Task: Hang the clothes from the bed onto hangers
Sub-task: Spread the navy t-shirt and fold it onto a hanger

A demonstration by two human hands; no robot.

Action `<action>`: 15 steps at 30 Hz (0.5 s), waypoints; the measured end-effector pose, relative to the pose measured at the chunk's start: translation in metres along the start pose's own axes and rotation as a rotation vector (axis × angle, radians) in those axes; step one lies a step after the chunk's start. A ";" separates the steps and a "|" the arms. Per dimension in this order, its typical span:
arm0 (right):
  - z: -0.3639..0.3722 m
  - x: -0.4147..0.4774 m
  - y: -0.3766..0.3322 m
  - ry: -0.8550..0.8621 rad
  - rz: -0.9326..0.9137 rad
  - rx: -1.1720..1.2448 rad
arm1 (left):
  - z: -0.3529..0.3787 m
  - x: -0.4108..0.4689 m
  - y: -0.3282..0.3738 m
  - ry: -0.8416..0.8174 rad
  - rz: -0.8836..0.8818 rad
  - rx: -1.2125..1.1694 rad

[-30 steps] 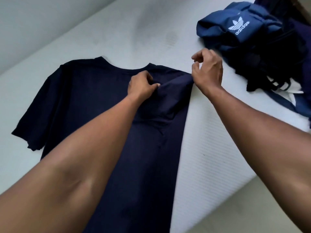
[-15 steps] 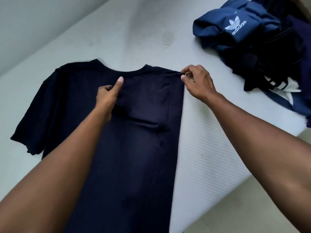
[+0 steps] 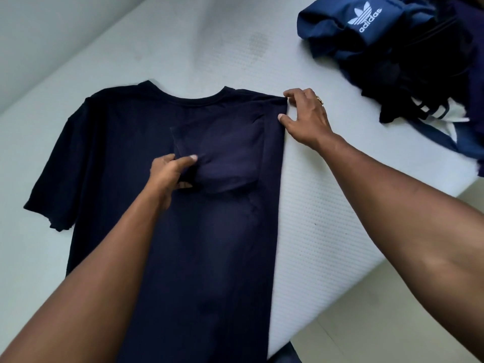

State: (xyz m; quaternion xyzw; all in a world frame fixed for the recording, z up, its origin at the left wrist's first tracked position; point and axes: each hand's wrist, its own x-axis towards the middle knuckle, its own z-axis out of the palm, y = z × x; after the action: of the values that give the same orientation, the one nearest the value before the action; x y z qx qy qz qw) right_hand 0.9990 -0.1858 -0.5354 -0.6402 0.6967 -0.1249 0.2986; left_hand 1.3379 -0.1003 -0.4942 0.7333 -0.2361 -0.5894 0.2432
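Note:
A dark navy T-shirt [image 3: 110, 158] lies flat on the white bed [image 3: 183, 48], collar toward the far side. Its right sleeve is folded inward over the chest. My left hand [image 3: 170, 174] pinches the end of that folded sleeve near the shirt's middle. My right hand [image 3: 306, 116] rests at the shirt's right shoulder fold, with fingertips and thumb touching the folded edge. No hanger is in view.
A heap of dark blue and black clothes [image 3: 408, 56], one piece with a white logo, lies at the bed's far right. The bed's near right edge [image 3: 353, 279] drops to a pale floor [image 3: 392, 323]. A wall [image 3: 39, 35] runs along the far left.
My left hand has drawn the sleeve end toward me and further left across the chest. My right hand has shifted from pinching the shoulder to resting with spread fingers on the fold.

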 end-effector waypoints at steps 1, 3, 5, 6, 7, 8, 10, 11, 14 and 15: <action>0.003 -0.006 0.000 0.025 0.012 0.032 | -0.001 -0.001 -0.004 -0.035 -0.042 0.019; 0.009 -0.023 -0.002 0.117 0.076 0.129 | 0.000 -0.004 -0.012 -0.093 -0.053 0.136; 0.020 -0.044 -0.004 0.221 0.168 0.257 | 0.001 -0.003 -0.017 0.015 0.034 0.175; 0.024 -0.059 -0.004 0.256 0.214 0.311 | 0.002 -0.004 -0.020 0.111 0.080 0.160; 0.029 -0.075 -0.004 0.278 0.248 0.353 | 0.002 -0.005 -0.022 0.216 0.114 0.156; 0.035 -0.090 -0.005 0.291 0.270 0.383 | 0.002 -0.005 -0.023 0.310 0.133 0.171; 0.044 -0.122 -0.003 0.296 0.301 0.415 | 0.000 -0.009 -0.028 0.393 0.126 0.258; 0.048 -0.137 -0.003 0.296 0.312 0.424 | -0.001 -0.010 -0.032 0.376 0.115 0.284; 0.058 -0.175 -0.002 0.290 0.363 0.453 | -0.004 -0.009 -0.037 0.323 0.089 0.270; 0.060 -0.185 -0.002 0.286 0.376 0.457 | -0.005 -0.008 -0.037 0.332 0.089 0.241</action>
State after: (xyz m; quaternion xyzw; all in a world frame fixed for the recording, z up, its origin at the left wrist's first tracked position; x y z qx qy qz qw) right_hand 1.0361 0.0055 -0.5344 -0.3926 0.7917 -0.3092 0.3514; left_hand 1.3434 -0.0666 -0.5103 0.8330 -0.2939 -0.4165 0.2152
